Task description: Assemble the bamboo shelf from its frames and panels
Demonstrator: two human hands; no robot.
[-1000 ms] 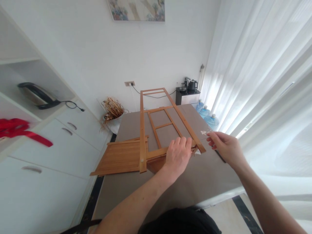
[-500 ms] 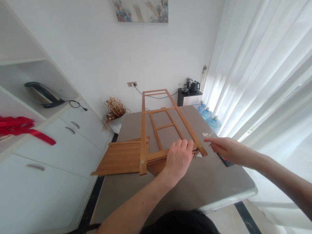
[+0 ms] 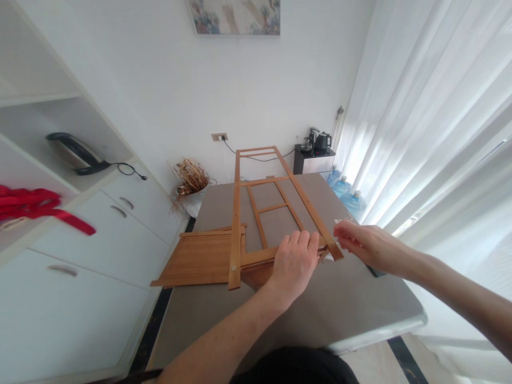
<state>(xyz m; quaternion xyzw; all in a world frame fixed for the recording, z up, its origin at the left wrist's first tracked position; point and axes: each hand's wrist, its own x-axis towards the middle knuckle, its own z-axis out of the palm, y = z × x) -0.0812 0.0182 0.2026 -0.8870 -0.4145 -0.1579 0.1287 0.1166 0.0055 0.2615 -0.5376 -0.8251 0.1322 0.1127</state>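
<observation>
A brown wooden frame (image 3: 237, 224) with crossbars stands propped over the table, its near end toward me. My left hand (image 3: 295, 261) is closed over its near crossbar, fingers curled around the far side. Beside the frame's near right corner is my right hand (image 3: 362, 242), its fingers drawn together in a pinch. What they hold is too small to make out. Under the frame's left side lies a slatted wooden panel (image 3: 200, 260). Through the frame I see a thinner wooden frame (image 3: 272, 208) with a crosspiece. A bolt head shows at each near corner of the frame.
All this rests on a grey-topped table (image 3: 352, 309). Behind my right hand lies a dark flat object (image 3: 376, 272). Water jugs (image 3: 353, 202) stand past the right edge, near white curtains. Dried plants (image 3: 191, 176) stand beyond the far left corner; white cabinets (image 3: 92, 298) line the left.
My right hand has turned, its fingers curling in closer beside the frame's corner. My left hand keeps its hold on the crossbar. The view has shifted slightly.
</observation>
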